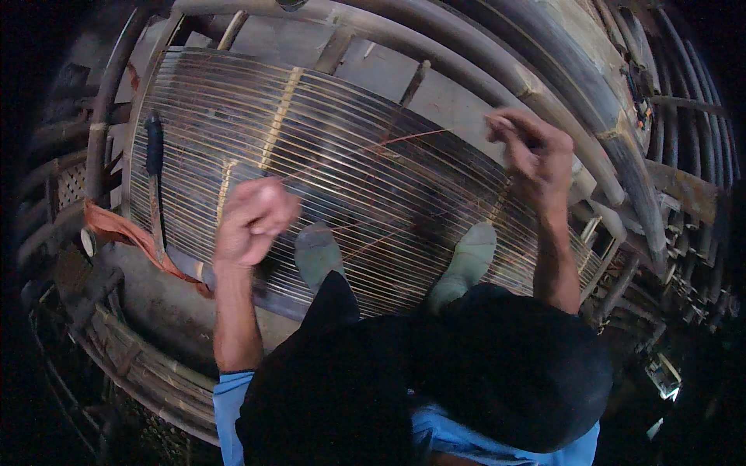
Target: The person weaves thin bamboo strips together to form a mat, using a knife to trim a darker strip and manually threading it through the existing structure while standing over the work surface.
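Note:
Beneath me lies a slatted panel (311, 116) of narrow, pale-edged bamboo strips, and both my feet, in grey-green socks or boots, stand on it. A thin reddish string (412, 138) stretches above the panel between my two hands. My left hand (258, 219) is closed in a fist over the panel's left part, slightly blurred, at the string's left end. Over the panel's far right edge, my right hand (536, 155) is raised with its fingers curled in a pinch towards the string's other end. More thin reddish strands (373, 242) lie across the slats near my feet.
A long tool with a black handle (155, 147) lies on the panel's left edge. Beside it hangs a bundle of orange-brown strips (128, 229). Thick bamboo poles (497, 66) border the far side, and more poles (691, 101) are stacked at the right.

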Available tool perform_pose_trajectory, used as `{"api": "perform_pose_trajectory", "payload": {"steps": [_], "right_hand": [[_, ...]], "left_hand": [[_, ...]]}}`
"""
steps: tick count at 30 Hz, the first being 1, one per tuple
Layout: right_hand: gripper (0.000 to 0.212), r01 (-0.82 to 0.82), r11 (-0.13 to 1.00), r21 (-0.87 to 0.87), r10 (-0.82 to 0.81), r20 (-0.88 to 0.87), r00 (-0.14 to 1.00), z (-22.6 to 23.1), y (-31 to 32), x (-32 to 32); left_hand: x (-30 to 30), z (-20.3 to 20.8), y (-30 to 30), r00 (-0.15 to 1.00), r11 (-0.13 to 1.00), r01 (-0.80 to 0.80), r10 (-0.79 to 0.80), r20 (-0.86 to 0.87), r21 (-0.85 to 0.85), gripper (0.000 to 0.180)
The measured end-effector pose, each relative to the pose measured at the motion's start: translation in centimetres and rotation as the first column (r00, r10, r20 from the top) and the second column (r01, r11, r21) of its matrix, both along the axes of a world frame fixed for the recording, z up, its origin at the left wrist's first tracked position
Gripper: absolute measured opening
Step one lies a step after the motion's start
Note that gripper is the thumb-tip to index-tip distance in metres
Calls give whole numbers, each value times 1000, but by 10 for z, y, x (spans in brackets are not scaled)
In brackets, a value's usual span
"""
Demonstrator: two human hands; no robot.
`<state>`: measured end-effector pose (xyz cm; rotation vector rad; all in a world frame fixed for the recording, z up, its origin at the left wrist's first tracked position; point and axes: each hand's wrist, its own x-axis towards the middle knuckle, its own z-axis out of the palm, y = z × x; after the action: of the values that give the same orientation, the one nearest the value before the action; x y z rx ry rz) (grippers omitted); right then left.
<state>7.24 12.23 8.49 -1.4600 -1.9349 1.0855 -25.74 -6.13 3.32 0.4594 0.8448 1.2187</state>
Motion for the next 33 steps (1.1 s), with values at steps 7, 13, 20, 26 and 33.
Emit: {"api": "perform_pose_trajectory", "payload": {"steps": [7,13,20,26,33], "right_hand": [[17,184,962,-201,-177,54,983,-65,-27,97],[20,40,950,-310,-10,97,995,-90,-59,98],[23,-180,935,-305,295,389,873,-77,-79,148],[32,-323,897,301,92,588,804,-60,-35,95],[17,-599,709,373,601,125,789,-132,-8,-95]], "left_hand": [[-92,0,-48,793,790,-609,603,-87,-70,33],[-193,-40,-112,717,736,-657,677,165,-165,25],[-119,-41,-73,709,633,-703,596,-376,-324,18],[-67,-57,-66,675,700,-675,459,-578,-233,40],[-30,-76,-60,643,576,-754,554,-528,-314,21]]}}
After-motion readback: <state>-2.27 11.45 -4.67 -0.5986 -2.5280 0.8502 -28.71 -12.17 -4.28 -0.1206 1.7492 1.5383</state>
